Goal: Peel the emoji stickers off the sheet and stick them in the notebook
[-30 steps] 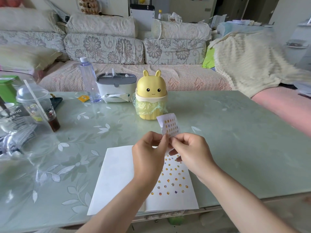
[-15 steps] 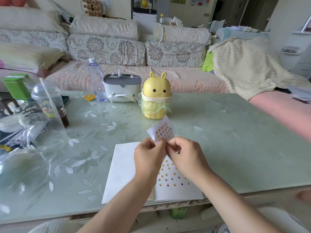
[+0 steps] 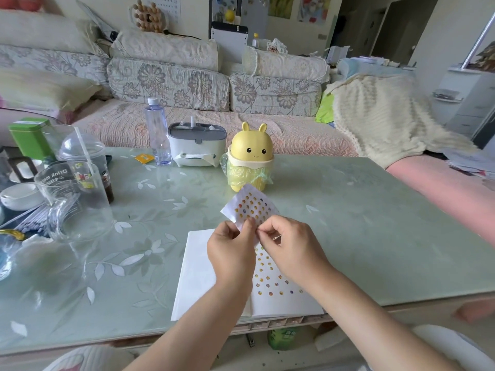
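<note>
sticker sheet (image 3: 250, 207) tilted further left; left hand (image 3: 231, 253), right hand (image 3: 292, 247) both pinch it over notebook (image 3: 198, 277)

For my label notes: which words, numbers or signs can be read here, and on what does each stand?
"Drink mo", rest unclear: on the glass jug.
Line under it on the jug: blurred.
Print on the domed plastic cup: blurred.
Wall calendar numbers: too small.
Green bottle label: blurred.
Sticker sheet: only tiny pictures, no words.

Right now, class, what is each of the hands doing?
Left hand: pinches the sticker sheet.
Right hand: pinches the same sheet's edge; sticker cannot be told.
</note>
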The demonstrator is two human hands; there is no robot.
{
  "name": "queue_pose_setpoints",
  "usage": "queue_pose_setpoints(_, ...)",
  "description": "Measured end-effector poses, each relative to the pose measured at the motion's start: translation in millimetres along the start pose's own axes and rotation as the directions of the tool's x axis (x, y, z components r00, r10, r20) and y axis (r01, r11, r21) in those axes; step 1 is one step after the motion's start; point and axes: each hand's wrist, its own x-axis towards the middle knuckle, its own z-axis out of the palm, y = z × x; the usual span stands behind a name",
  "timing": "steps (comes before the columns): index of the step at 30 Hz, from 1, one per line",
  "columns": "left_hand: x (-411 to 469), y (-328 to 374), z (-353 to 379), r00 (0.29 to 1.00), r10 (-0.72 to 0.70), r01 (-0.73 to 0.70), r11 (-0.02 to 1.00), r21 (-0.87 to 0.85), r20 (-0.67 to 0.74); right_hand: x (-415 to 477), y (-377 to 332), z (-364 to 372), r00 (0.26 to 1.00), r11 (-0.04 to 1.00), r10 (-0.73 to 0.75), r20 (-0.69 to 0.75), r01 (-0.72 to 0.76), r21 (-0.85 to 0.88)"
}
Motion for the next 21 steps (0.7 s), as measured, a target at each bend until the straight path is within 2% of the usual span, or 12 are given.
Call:
queue_pose_setpoints(3, 4, 4, 3, 1.000, -0.023, 0.022, 0.999, -0.043, -0.020, 2, 2, -1, 0.998, 0.999, -0.047, 0.042, 0.048, -0.008)
queue_pose_setpoints(6, 21, 7, 3, 0.997, 0.041, -0.039, 0.998, 0.044, -0.066, 0, 13, -8, 0.999, 0.993, 0.026, 0.043, -0.030, 0.111)
queue_pose_setpoints(9, 42, 10, -1, 0.994, 0.086, -0.075, 0.987, 0.144, -0.072, -7, 48, -13, 0.991, 0.998, 0.032, 0.129, -0.026, -0.052)
queue_pose_setpoints(12, 54, 6, -4, 0.998, 0.019, -0.012, 0.990, 0.141, -0.052, -21, 74, -5, 0.983, 0.972, -0.047, 0.176, 0.085, -0.218)
queue_pose_setpoints(16, 62, 2, -6, 0.998, -0.046, 0.048, 0.995, 0.090, -0.031, -26, 86, 10, 0.959, 0.926, -0.252, 0.127, 0.278, -0.257)
queue_pose_setpoints(18, 63, 1, -7, 0.998, -0.048, 0.050, 0.995, 0.081, -0.029, -27, 92, 16, 0.933, 0.890, -0.324, 0.158, 0.357, -0.282)
queue_pose_setpoints(21, 61, 1, -6, 0.999, -0.044, 0.045, 0.995, 0.085, -0.019, -26, 97, 17, 0.921, 0.880, -0.291, 0.257, 0.363, -0.305)
